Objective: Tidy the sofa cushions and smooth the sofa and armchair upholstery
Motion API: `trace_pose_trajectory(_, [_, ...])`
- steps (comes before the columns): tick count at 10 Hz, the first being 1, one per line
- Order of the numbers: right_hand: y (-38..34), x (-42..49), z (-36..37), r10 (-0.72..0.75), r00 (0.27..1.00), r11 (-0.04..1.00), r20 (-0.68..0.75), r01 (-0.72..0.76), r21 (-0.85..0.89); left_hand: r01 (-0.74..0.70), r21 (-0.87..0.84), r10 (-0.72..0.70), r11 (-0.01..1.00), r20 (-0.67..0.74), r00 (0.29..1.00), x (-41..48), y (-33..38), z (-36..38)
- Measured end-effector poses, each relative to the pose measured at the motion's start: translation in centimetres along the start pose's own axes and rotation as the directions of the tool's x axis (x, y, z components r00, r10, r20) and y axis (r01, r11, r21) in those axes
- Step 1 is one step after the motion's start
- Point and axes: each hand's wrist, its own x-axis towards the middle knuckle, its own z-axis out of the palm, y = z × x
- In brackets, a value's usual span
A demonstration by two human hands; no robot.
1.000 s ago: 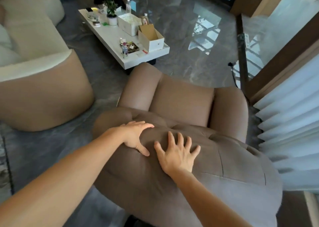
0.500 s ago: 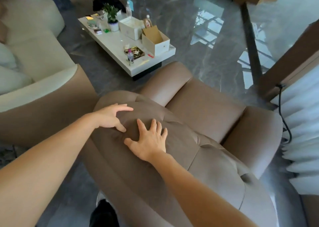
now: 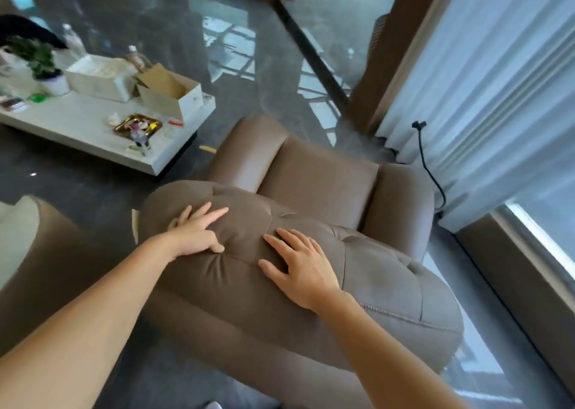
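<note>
A taupe armchair [image 3: 389, 287] with a tufted, padded backrest fills the middle of the view, seen from behind and above. My left hand [image 3: 196, 234] lies on the left part of the backrest top, fingers spread, thumb pressing a dimple into the padding. My right hand [image 3: 300, 267] rests flat on the middle of the backrest, fingers apart, holding nothing. The armchair's seat [image 3: 317, 181] and both armrests show beyond the backrest. A tan sofa arm [image 3: 40, 253] with a cream top sits at the left edge.
A white coffee table [image 3: 93, 134] at the upper left carries open boxes, a potted plant [image 3: 40, 63], bottles and a gold tray. Glossy dark floor [image 3: 217, 66] lies beyond the chair. Pale curtains [image 3: 485, 103] hang at right, with a black cable [image 3: 429, 165] dangling beside the armrest.
The view has swung right and downward. My hands have moved apart on the backrest, the right one sliding toward its middle while the left stays near the left end.
</note>
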Motion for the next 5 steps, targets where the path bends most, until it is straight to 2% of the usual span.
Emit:
trace_pose_trajectory(1, [-0.5,-2.9,0.6,0.088,0.994,0.995,-0.068,-0.091,-0.039,-0.003,0.019,0.004,1.0,-0.003,1.0,-0.4,-1.3,0.2])
trace_pose_trajectory(2, [-0.8,-4.8,0.9,0.149,0.983,0.985,-0.103,-0.156,-0.072,-0.05,0.188,0.062,0.981,-0.06,0.996,-0.9,-1.9,1.1])
trace_pose_trajectory(3, [-0.8,-6.1,0.3,0.23,0.965,0.97,-0.126,-0.238,-0.053,-0.155,0.367,0.192,0.917,-0.066,0.979,-1.7,-1.2,1.3])
trace_pose_trajectory(4, [0.1,-5.6,-2.7,0.336,0.939,0.941,-0.072,-0.338,-0.02,-0.284,0.491,0.374,0.824,-0.093,0.923,-3.3,2.7,1.5])
trace_pose_trajectory(5, [1.6,-4.5,-7.3,0.427,0.863,0.895,0.271,-0.445,0.008,-0.278,0.526,0.279,0.804,0.079,0.957,-4.4,9.3,1.5])
